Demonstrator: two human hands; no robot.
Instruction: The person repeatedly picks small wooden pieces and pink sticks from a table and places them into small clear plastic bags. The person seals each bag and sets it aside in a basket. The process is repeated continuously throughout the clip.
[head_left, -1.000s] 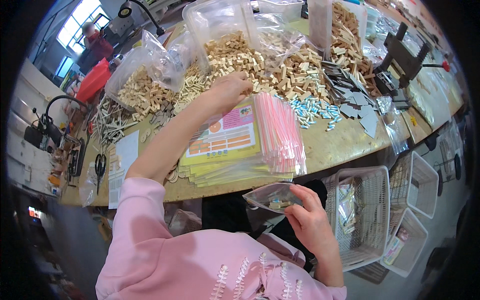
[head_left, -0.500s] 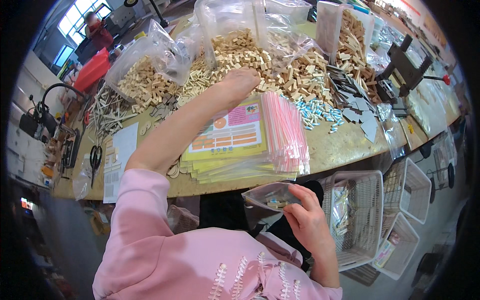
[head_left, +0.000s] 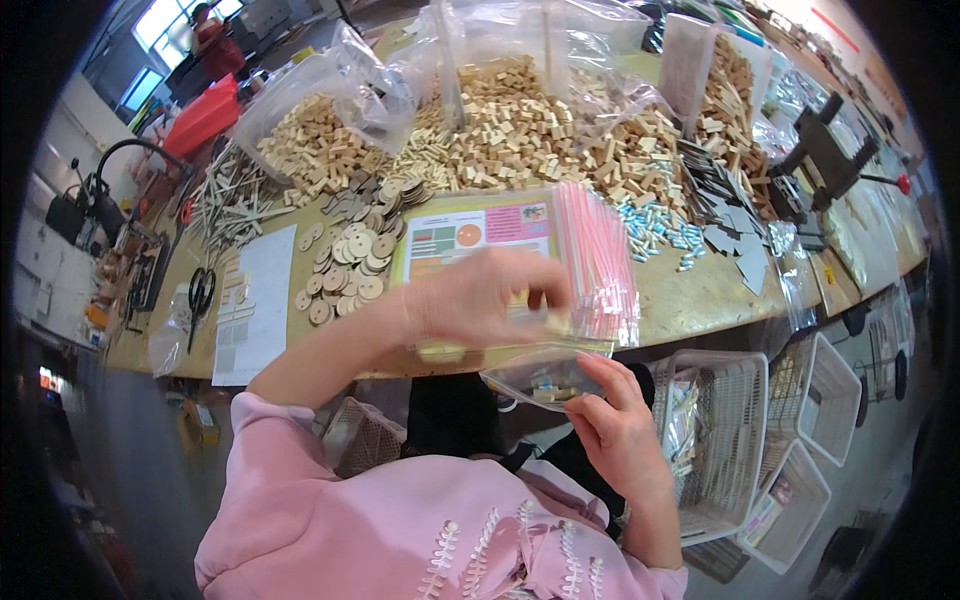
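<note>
My left hand [head_left: 505, 295], blurred by motion, is over the stack of printed bags with pink edges [head_left: 597, 250], curled above the open bag; what it holds, if anything, is unclear. My right hand [head_left: 615, 420] pinches the rim of a clear plastic bag [head_left: 530, 380] with small wooden pieces and blue-and-white pegs inside, below the table's front edge. Wooden discs [head_left: 345, 270] lie left of the stack, wooden blocks [head_left: 510, 130] are heaped behind it, and blue-and-white pegs [head_left: 655, 230] lie at its right.
Scissors [head_left: 197, 305] and a paper sheet [head_left: 250, 330] lie on the table's left. A black press [head_left: 815, 155] stands at the right. Plastic baskets [head_left: 750, 450] are below at the right. A person in red [head_left: 215, 50] is in the background.
My left hand has left the wooden block pile and moved down toward the bag, uncovering the discs. My right hand stays on the bag.
</note>
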